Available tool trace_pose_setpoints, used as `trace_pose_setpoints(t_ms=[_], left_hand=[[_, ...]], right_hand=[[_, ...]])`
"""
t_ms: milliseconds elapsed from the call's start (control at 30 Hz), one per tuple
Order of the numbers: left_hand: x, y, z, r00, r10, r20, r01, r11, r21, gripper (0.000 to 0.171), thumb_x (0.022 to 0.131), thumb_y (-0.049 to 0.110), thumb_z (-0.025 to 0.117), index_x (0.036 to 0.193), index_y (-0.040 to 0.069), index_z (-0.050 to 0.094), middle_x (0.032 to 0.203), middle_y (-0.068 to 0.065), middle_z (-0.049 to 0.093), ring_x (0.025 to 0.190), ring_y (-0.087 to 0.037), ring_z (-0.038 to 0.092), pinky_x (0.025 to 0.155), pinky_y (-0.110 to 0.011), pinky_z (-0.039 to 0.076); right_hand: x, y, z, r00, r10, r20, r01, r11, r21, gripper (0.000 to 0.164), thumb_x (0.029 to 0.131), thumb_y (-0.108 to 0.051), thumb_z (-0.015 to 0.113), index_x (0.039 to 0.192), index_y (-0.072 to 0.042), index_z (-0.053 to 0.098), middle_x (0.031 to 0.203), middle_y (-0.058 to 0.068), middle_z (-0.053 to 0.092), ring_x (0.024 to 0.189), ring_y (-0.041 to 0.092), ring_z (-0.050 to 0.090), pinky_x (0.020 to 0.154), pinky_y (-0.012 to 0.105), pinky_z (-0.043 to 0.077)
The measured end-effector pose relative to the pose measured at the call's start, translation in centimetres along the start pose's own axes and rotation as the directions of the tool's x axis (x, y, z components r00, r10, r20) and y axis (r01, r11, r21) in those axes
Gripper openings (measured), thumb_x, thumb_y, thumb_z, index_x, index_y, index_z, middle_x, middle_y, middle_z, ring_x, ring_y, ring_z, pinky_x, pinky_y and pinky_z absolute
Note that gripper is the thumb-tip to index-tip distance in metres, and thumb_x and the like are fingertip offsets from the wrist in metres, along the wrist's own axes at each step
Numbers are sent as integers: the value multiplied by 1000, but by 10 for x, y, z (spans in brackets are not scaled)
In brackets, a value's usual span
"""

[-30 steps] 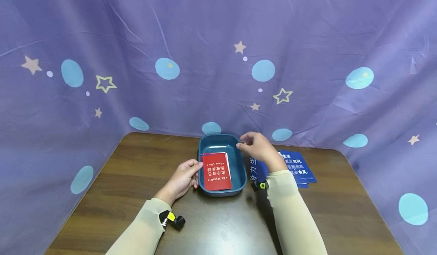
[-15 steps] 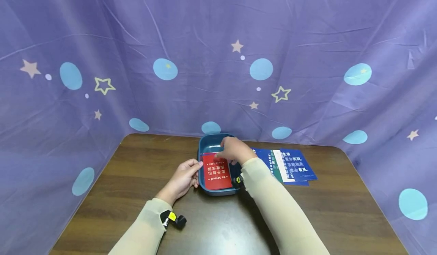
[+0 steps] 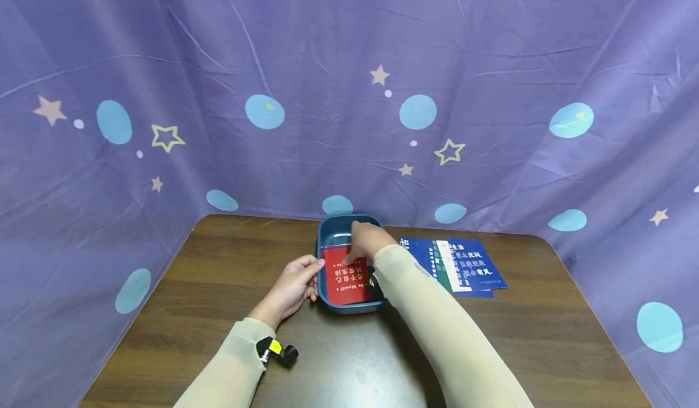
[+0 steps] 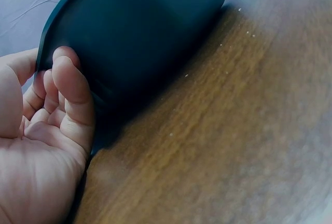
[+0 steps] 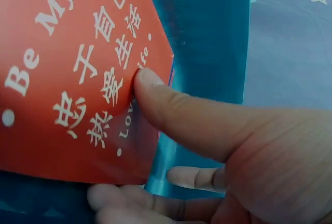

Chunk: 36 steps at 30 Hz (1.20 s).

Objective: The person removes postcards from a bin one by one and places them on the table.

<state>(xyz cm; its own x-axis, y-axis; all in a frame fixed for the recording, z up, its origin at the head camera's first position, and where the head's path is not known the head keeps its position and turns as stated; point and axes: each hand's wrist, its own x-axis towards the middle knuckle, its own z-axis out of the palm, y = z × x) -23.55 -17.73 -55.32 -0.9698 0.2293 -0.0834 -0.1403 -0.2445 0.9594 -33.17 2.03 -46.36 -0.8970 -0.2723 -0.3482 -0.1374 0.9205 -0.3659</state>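
We see the left hand (image 3: 291,285) grip a glossy blue rectangular tray (image 3: 349,309) by its left rim. Inside, the right hand (image 3: 369,239) pinches a red paper card (image 3: 346,288), thumb on top.

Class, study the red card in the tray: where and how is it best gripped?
Probably grip the red card by its far right corner, coming from the right: thumb on top, fingers under the long edge. It looks thin and lies printed side up, and the tray leaves room beyond that corner.
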Motion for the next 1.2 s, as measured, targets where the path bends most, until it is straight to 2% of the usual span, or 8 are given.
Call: trace_pose_setpoints(t_ms=[200, 400, 467, 533, 733, 867, 1033, 1200], left_hand=[[-2, 0, -1, 1000, -6, -5, 6, 1000, -4, 34, 110, 23, 61, 101, -8, 50, 63, 0, 60, 48, -13, 55, 42, -22, 48], [-2, 1, -1, 1000, 6, 2, -6, 1000, 6, 35, 110, 22, 60, 102, -10, 49, 66, 0, 57, 49, -13, 55, 43, -22, 48], [-2, 1, -1, 1000, 11, 1, -11, 1000, 7, 35, 110, 22, 60, 103, -11, 49, 67, 0, 56, 49, -12, 55, 42, -22, 48], [-2, 1, 0, 1000, 9, 0, -9, 1000, 3, 35, 110, 22, 60, 102, -11, 49, 67, 0, 56, 48, -12, 55, 42, -22, 48], [-3, -1, 2, 1000, -5, 5, 5, 1000, -5, 35, 111, 24, 60, 103, -9, 49, 66, -1, 58, 49, -13, 55, 43, -22, 49], [-2, -2, 4, 1000, -3, -3, 3, 1000, 1, 35, 110, 24, 61, 103, -8, 50, 66, -1, 57, 49, -13, 55, 42, -22, 48], [-2, -2, 4, 1000, -10, -6, 10, 1000, 6, 33, 110, 24, 61, 101, -6, 51, 68, -1, 55, 49, -12, 54, 42, -22, 48], [-2, 0, 1, 1000, -2, -10, 2, 1000, 9, 35, 110, 25, 61, 101, -8, 50, 68, -1, 55, 49, -13, 55, 42, -22, 49]], right_hand=[[-3, -1, -6, 998, -49, -32, 48, 999, -21, 55, 80, -24, 97, 118, -1, 65, 97, 13, 73, 66, 23, 74, 55, 32, 63], [-12, 6, -29, 975, -132, -179, 118, 989, -86, 31, 82, -21, 94, 101, -3, 78, 97, 11, 79, 87, 26, 73, 85, 42, 64], [-15, 13, -39, 965, -144, -220, 139, 990, -35, 29, 86, -21, 90, 105, -2, 79, 101, 12, 79, 94, 27, 72, 93, 43, 62], [-20, 22, -48, 962, -143, -231, 167, 982, 86, 28, 91, -17, 85, 110, 1, 78, 105, 15, 79, 96, 28, 73, 93, 45, 61], [-40, 69, -65, 954, -146, -264, 241, 895, 375, 33, 102, -14, 71, 130, 4, 70, 107, 19, 78, 86, 25, 73, 78, 40, 64], [-54, 109, -71, 951, -118, -286, 240, 865, 442, 37, 105, -17, 69, 137, 1, 69, 111, 20, 80, 83, 22, 73, 75, 37, 62], [-64, 155, -75, 931, -26, -363, 202, 868, 455, 44, 104, -19, 69, 142, 3, 64, 119, 27, 78, 83, 20, 73, 75, 34, 61], [-67, 180, -74, 907, 60, -417, 147, 882, 448, 48, 107, -19, 63, 150, 0, 58, 125, 31, 73, 88, 28, 72, 72, 38, 62]])
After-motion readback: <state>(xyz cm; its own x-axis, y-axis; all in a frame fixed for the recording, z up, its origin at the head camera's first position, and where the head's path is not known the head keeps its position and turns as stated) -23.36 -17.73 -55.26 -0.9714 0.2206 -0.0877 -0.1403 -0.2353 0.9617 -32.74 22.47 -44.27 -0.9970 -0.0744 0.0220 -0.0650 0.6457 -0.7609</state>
